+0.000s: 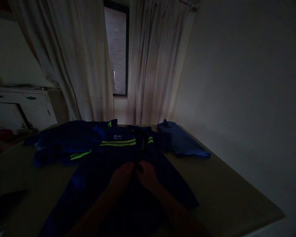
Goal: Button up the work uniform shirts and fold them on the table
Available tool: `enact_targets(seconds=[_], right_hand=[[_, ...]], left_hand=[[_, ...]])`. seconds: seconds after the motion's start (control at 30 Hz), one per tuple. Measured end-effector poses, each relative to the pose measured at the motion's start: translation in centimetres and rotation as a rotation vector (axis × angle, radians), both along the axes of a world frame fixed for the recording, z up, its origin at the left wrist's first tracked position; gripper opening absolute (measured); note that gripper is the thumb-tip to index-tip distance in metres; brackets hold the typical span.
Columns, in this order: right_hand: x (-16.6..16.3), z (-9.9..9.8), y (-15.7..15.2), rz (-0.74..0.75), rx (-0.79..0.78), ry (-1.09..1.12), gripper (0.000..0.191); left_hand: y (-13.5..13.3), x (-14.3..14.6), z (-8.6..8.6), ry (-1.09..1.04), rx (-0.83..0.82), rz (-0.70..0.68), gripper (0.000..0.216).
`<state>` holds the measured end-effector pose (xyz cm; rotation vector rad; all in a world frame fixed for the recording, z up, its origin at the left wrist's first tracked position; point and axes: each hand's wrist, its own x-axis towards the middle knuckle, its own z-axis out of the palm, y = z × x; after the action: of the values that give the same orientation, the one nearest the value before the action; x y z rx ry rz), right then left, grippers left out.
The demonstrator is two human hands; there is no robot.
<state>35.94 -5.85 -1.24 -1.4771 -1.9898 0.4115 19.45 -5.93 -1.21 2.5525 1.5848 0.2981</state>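
Observation:
A dark blue garment with neon yellow-green stripes (pixel 118 144) lies spread on the table (pixel 227 191). My left hand (pixel 122 176) and my right hand (pixel 146 174) rest side by side on its middle, fingers curled and pinching the fabric near the front closure. The room is dim, so the exact grip is hard to make out. A second dark blue striped garment (pixel 66 141) lies bunched to the left, partly under the first.
A folded blue shirt (pixel 181 140) lies at the table's far right. A dark flat object (pixel 5 204) sits at the near left edge. White drawers (pixel 22 105) stand at the left; curtains (pixel 150 62) and a window (pixel 117 49) are behind.

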Motion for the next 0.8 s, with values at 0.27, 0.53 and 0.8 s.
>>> enact_targets(seconds=[0.27,0.53,0.8], right_hand=[[0.4,-0.1,0.2,-0.006,0.005,0.051,0.005],[0.7,-0.5,0.6,-0.013,-0.033,0.003,0.007],[0.6,-0.1,0.3,0.021,-0.034,0.032,0.010]], left_hand=[[1.3,-0.5,-1.9,-0.387,-0.038,-0.055,0.019],[0.8,-0.6,-1.2,-0.362,0.049,-0.050,0.022],[0.5,-0.5,-1.0,-0.212,0.081,0.013,0.022]])
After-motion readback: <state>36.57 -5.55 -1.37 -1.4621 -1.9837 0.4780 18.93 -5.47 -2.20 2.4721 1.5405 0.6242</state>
